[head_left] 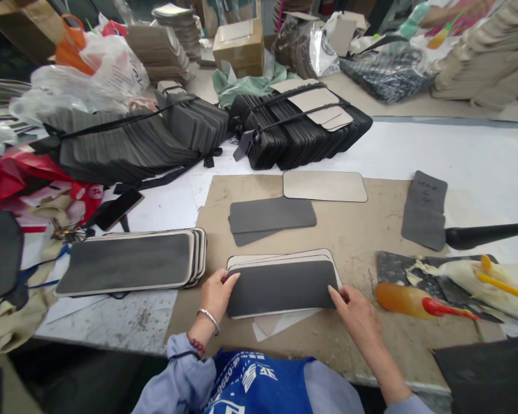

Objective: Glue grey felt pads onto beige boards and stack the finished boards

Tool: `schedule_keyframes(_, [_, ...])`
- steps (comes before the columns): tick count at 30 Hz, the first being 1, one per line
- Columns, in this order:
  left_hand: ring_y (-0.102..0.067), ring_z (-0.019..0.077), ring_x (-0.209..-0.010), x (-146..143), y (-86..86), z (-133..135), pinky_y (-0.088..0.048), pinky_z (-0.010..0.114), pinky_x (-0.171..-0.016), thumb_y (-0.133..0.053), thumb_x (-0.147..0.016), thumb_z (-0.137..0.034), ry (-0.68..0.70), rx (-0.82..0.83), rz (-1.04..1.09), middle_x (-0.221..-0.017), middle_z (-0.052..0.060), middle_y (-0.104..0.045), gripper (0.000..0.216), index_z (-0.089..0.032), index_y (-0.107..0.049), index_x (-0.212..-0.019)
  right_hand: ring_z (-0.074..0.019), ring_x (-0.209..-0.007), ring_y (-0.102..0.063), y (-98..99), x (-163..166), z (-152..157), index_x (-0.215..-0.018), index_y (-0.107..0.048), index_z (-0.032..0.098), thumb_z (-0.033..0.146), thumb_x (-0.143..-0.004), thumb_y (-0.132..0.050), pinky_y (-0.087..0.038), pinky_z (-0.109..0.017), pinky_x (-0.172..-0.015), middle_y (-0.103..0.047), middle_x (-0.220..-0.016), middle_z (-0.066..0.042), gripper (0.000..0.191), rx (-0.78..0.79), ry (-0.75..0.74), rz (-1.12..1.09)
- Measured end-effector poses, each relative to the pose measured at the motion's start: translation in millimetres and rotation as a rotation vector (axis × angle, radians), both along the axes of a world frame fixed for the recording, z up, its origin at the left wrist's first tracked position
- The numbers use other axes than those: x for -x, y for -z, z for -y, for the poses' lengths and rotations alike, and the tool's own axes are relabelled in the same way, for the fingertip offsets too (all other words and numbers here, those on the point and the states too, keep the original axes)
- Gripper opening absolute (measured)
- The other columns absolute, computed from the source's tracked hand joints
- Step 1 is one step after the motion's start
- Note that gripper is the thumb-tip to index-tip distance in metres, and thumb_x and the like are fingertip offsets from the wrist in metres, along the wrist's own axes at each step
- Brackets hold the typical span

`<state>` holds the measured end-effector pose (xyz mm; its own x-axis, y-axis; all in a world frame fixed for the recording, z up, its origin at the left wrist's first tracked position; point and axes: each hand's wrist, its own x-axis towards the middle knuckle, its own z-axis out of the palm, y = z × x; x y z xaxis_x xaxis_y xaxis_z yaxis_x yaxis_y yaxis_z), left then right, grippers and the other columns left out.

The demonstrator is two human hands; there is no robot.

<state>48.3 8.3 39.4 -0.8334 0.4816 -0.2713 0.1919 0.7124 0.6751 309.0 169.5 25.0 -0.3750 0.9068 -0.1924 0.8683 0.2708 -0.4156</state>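
Note:
A dark grey rectangular panel (282, 287) with rounded corners lies in front of me, atop a few beige panels (285, 257) with dark edges. My left hand (218, 296) grips its left end, thumb on top. At the right end, my right hand (357, 313) pinches the edge between thumb and fingers. The undersides of both grips are hidden. A pale sheet (280, 323) sticks out below the panel. Just beyond lie two overlapping grey panels (271, 217) and one beige panel (325, 187). Left of my left hand sits a stack of grey-topped, beige-edged panels (129, 264).
An amber bottle with a red nozzle (403, 300), a black-handled tool (487, 234) and a marked grey piece (425, 207) lie to the right. Strapped bundles of dark panels (285, 132) stand behind. A phone (120, 210) lies left. Another person's arm (453, 14) shows far right.

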Motion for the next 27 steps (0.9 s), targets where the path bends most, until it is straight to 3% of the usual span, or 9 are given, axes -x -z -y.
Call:
schedule_keyframes(2, [-0.033,0.0113,-0.048,1.4,6.2,-5.5,-0.025,0.024,-0.052,-0.058,-0.066,-0.043,0.002,0.082,-0.087,-0.045,-0.006,-0.036,0.037,-0.02,-0.037,-0.047,-0.0193,-0.06,-0.051,4.3,2.8,-4.7,-0.064,-0.05,0.023,0.056,-0.081,-0.035,-0.031,-0.029,-0.054,-0.058,-0.067,-0.004,0.04,0.009,-0.003,0.061])
schedule_keyframes(8, [-0.038,0.0125,-0.051,0.8,19.4,-9.1,-0.027,0.024,-0.055,-0.057,-0.072,-0.042,0.047,0.168,-0.168,-0.051,-0.004,-0.042,0.035,-0.02,-0.039,-0.052,-0.0186,-0.057,-0.049,18.1,5.4,-9.3,-0.063,-0.048,0.022,0.056,-0.081,-0.035,-0.029,-0.029,-0.055,-0.055,-0.061,-0.004,0.041,0.017,0.004,0.1])
schedule_keyframes(16, [-0.048,0.0152,-0.057,5.2,14.2,-4.4,-0.033,0.025,-0.059,-0.048,-0.077,-0.031,0.167,0.187,-0.156,-0.055,-0.001,-0.05,0.023,-0.021,-0.044,-0.057,-0.0186,-0.058,-0.05,20.4,5.2,-13.0,-0.063,-0.048,0.022,0.053,-0.081,-0.036,-0.03,-0.028,-0.057,-0.055,-0.06,-0.004,0.038,0.061,0.012,0.095])
schedule_keyframes(27, [-0.05,0.0155,-0.059,3.3,23.5,-2.7,-0.036,0.026,-0.06,-0.056,-0.072,-0.037,0.053,0.098,-0.15,-0.056,-0.002,-0.052,0.025,-0.02,-0.048,-0.056,-0.0195,-0.06,-0.052,22.6,5.3,-18.2,-0.063,-0.049,0.022,0.053,-0.081,-0.033,-0.032,-0.028,-0.057,-0.055,-0.058,-0.004,0.039,0.084,0.013,0.137])
